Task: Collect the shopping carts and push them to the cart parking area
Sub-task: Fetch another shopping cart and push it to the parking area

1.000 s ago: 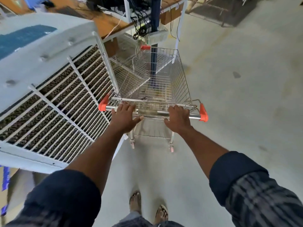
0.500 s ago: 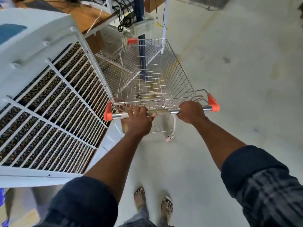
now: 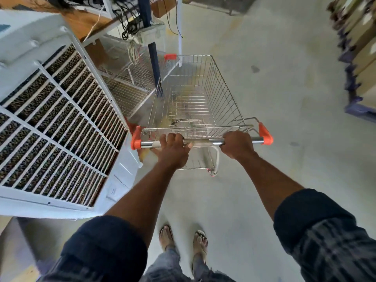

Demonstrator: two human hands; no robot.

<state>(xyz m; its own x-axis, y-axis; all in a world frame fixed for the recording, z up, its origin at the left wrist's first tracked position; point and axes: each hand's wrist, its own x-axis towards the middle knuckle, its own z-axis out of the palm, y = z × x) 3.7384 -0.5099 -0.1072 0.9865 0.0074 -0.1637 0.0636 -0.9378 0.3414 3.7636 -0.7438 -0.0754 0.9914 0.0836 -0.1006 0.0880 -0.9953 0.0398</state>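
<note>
A silver wire shopping cart point(image 3: 221, 94) with orange corner caps stands on the grey floor straight ahead of me, its basket empty. My left hand point(image 3: 173, 149) is closed around the left half of its chrome handle bar point(image 3: 203, 141). Over the right half of the same bar my right hand point(image 3: 238, 144) is wrapped. Both arms are stretched forward. One rear wheel leg shows under the handle.
A big white air cooler point(image 3: 50, 123) with a louvred grille stands close on the left, nearly touching the cart's left corner. Behind it are a wooden desk with cables and a blue post point(image 3: 153, 55). Stacked boxes point(image 3: 362, 58) stand at the far right. Grey floor point(image 3: 295, 119) lies ahead.
The cart has swung to the right, away from the desk and the blue post, and now points at the floor ahead. Both hands have stayed on the handle.
</note>
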